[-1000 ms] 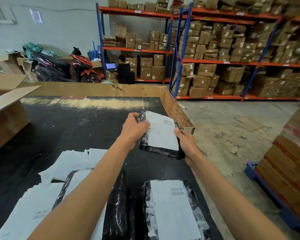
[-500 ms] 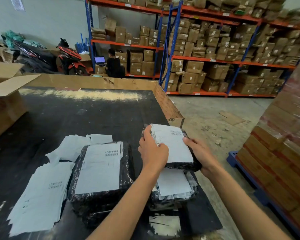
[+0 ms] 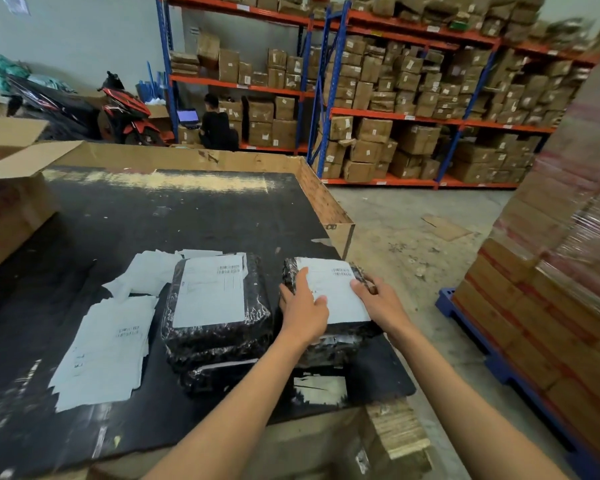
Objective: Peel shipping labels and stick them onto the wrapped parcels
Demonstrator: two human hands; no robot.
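Observation:
A black-wrapped parcel (image 3: 343, 329) with a white shipping label (image 3: 333, 289) on top lies on another wrapped parcel (image 3: 329, 351) at the table's right front. My left hand (image 3: 303, 310) rests flat on its left side, fingers spread over the label. On its right edge sits my right hand (image 3: 378, 301), fingers bent around the side. To the left stands a second stack of black parcels (image 3: 219, 334), its top one labelled (image 3: 210, 289). Loose white label sheets (image 3: 108, 348) lie further left on the black table (image 3: 153, 220).
An open cardboard box (image 3: 11, 199) stands at the table's left edge. A wrapped pallet of cartons (image 3: 551, 282) rises close on the right on a blue pallet. Shelving with boxes (image 3: 395, 109) lines the back; a person sits there at a laptop, beside a motorbike (image 3: 125, 112).
I brought the labelled parcel from mid-air down onto the parcel at the right front. My left hand went from gripping its left edge to lying flat on top of it.

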